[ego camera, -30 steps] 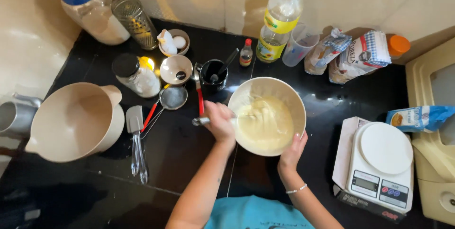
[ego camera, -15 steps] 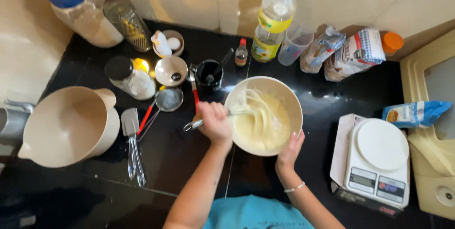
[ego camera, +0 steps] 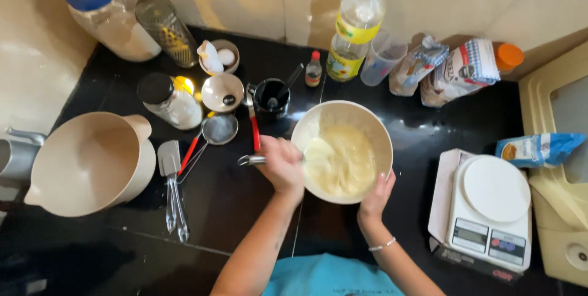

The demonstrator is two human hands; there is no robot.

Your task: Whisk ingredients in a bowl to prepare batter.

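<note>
A cream mixing bowl [ego camera: 320, 122] holding pale batter [ego camera: 344, 161] sits on the black counter in front of me. My left hand [ego camera: 280, 164] is closed around the metal handle of a whisk [ego camera: 249, 160], whose head reaches into the batter on the bowl's left side. The fingers of my right hand [ego camera: 378, 195] press against the bowl's near right rim. There is a thin bracelet on my right wrist.
A large beige jug [ego camera: 92, 162] stands at the left, with tongs [ego camera: 173, 192] and a small sieve [ego camera: 219, 129] beside it. Jars, small bowls, a black cup, an oil bottle [ego camera: 355, 26] and flour bags line the back. A white kitchen scale [ego camera: 487, 210] sits at the right.
My left hand has swung the whisk round inside the bowl, shifting the batter. The right hand stays on the rim. The view has shifted slightly.
</note>
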